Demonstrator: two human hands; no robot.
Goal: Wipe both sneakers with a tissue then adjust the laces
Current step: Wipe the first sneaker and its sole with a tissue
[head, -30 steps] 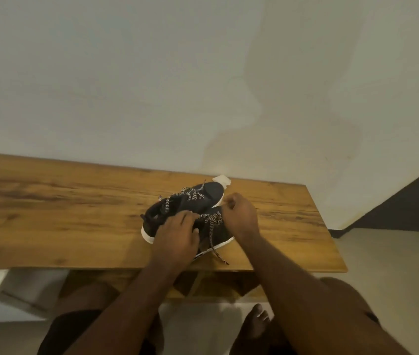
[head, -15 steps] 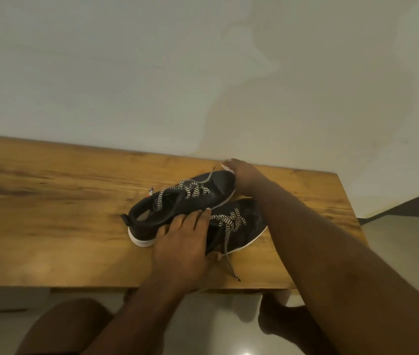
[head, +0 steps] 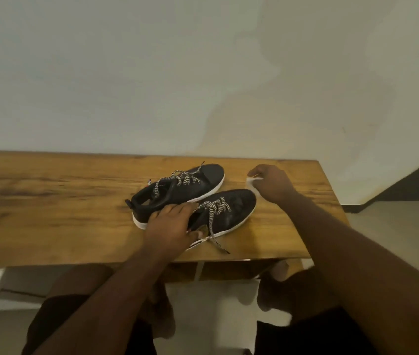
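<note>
I see 2 black sneakers side by side on the wooden table (head: 49, 201), toes pointing away and to the right. The far sneaker (head: 190, 187) and the near sneaker (head: 229, 213) both have white soles and black-and-white patterned laces (head: 213, 206); they lie touching or very nearly so along their sides. One lace end of the near sneaker trails toward the front edge of the table.

My left hand (head: 171, 228) rests on the heel end of the near sneaker, its fingers (head: 177, 208) laid fairly straight across the collar and reaching the side of the far one, with the thumb down by the near sole.

My right hand (head: 271, 184) is just right of the toes, apart from both sneakers, its fingers curled and pinching a white tissue (head: 253, 179). Only a thin strip of the tissue shows from under the hand, low over the table; I cannot tell whether it touches the wood.

Behind the table is a pale wall (head: 152, 73). Below the front edge I see my knees and a light floor (head: 395, 226).
</note>
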